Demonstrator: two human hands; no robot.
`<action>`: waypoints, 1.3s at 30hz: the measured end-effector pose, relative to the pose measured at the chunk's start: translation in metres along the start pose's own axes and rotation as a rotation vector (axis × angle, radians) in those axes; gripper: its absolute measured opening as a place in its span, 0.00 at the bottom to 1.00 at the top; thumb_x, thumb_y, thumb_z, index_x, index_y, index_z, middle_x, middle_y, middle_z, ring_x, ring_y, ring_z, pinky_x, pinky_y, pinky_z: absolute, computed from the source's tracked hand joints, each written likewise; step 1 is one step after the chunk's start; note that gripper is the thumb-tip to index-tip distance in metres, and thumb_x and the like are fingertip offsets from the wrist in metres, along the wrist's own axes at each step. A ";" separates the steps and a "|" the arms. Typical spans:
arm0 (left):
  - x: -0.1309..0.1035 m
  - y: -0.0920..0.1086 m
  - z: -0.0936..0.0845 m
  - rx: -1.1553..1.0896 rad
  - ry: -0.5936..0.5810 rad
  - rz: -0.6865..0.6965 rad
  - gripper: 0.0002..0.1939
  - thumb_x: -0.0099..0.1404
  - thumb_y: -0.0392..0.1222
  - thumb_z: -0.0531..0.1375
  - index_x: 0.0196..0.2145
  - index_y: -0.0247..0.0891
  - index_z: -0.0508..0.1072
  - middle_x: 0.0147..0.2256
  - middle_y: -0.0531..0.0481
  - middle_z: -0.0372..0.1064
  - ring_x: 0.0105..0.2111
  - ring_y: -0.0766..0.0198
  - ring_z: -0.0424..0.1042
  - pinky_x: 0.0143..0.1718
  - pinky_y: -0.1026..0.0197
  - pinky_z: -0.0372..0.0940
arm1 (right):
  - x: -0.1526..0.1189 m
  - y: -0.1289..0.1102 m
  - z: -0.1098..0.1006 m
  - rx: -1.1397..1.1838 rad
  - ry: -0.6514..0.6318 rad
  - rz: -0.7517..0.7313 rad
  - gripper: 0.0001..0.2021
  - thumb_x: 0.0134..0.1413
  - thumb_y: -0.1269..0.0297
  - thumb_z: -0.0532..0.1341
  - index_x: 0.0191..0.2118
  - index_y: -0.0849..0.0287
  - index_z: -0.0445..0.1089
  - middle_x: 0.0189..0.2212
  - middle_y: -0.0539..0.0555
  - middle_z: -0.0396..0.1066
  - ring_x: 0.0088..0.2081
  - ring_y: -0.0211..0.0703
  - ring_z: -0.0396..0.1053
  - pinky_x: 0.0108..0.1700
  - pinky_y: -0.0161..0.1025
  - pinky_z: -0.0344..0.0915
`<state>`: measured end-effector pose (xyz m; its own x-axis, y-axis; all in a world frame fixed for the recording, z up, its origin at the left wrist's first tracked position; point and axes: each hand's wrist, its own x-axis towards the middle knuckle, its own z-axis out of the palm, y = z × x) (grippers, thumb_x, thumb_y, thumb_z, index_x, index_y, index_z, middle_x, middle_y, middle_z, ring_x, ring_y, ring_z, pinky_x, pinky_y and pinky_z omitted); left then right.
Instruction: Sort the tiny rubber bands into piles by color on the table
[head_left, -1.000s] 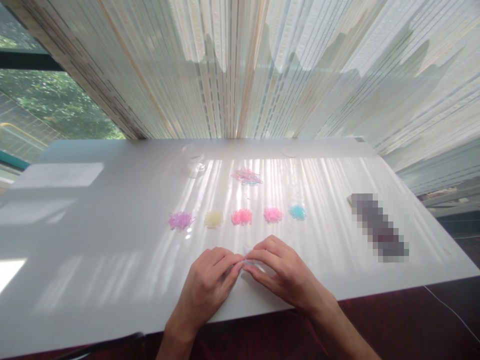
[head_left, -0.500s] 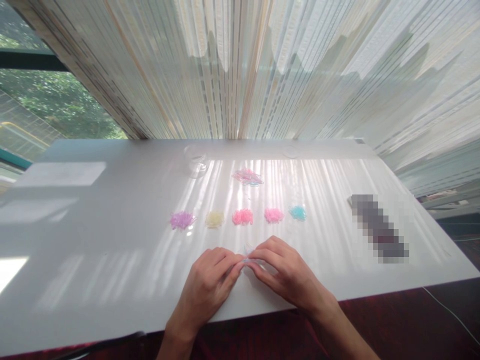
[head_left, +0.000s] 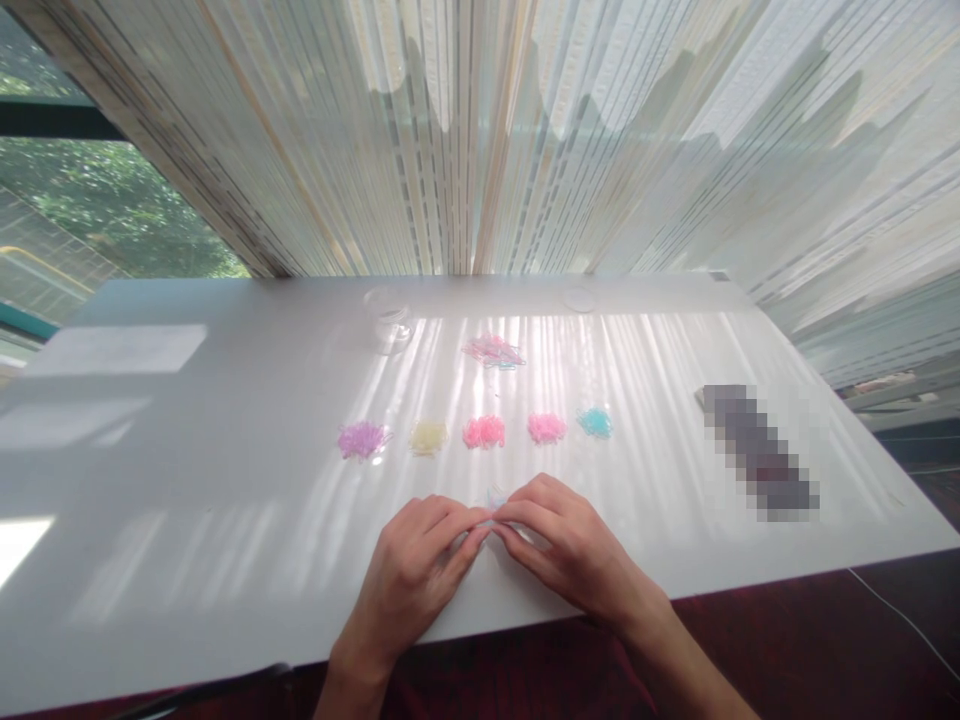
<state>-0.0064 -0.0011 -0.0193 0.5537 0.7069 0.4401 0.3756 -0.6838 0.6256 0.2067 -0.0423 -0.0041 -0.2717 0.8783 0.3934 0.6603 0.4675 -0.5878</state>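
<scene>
My left hand [head_left: 427, 560] is at the front middle of the table, thumb and index finger pinched together. My right hand [head_left: 566, 545] meets it fingertip to fingertip, also pinching. Between them is a small pale bluish paper clip [head_left: 491, 520], mostly covered by my fingers. Thin clear and bluish clip-like pieces [head_left: 495, 495] show just behind the fingertips. Beyond my hands lies a row of small heaps: purple [head_left: 363, 438], pale yellow [head_left: 428, 438], coral red [head_left: 484, 432], pink [head_left: 547, 428] and turquoise [head_left: 595, 422]. Farther back is a mixed pile of paper clips [head_left: 493, 351].
A clear round container [head_left: 389, 325] stands at the back, left of the mixed pile. A clear round lid [head_left: 580, 300] lies back right. Toward the right is a blurred-out dark oblong object [head_left: 761, 455]. Striped curtains [head_left: 480, 140] hang along the table's [head_left: 225, 560] far edge.
My fingertips have drawn slightly closer together around the small piece, the right ones shifting a little left. The view has tilted very slightly; the heaps stay in place.
</scene>
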 end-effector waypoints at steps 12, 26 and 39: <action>0.000 0.000 0.000 -0.002 0.016 0.001 0.05 0.75 0.36 0.61 0.46 0.42 0.76 0.35 0.51 0.78 0.33 0.63 0.76 0.37 0.59 0.70 | 0.000 0.001 -0.001 -0.017 0.005 0.005 0.06 0.72 0.69 0.59 0.42 0.58 0.74 0.34 0.55 0.76 0.36 0.46 0.72 0.38 0.42 0.72; 0.000 -0.001 0.001 -0.025 -0.002 -0.018 0.05 0.75 0.34 0.60 0.45 0.42 0.75 0.36 0.51 0.78 0.34 0.62 0.76 0.38 0.60 0.67 | -0.002 0.001 -0.001 0.024 0.008 0.019 0.06 0.72 0.68 0.60 0.43 0.59 0.75 0.34 0.54 0.76 0.36 0.45 0.72 0.39 0.41 0.72; 0.000 -0.001 0.003 -0.026 0.001 -0.047 0.05 0.76 0.36 0.59 0.42 0.42 0.75 0.35 0.53 0.78 0.31 0.63 0.74 0.36 0.60 0.65 | -0.001 0.003 -0.003 0.070 -0.027 0.041 0.06 0.69 0.72 0.59 0.44 0.56 0.73 0.35 0.53 0.75 0.37 0.45 0.72 0.40 0.41 0.71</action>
<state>-0.0052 -0.0010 -0.0219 0.5354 0.7383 0.4101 0.3818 -0.6447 0.6623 0.2110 -0.0420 -0.0048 -0.2646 0.8989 0.3493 0.6208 0.4360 -0.6516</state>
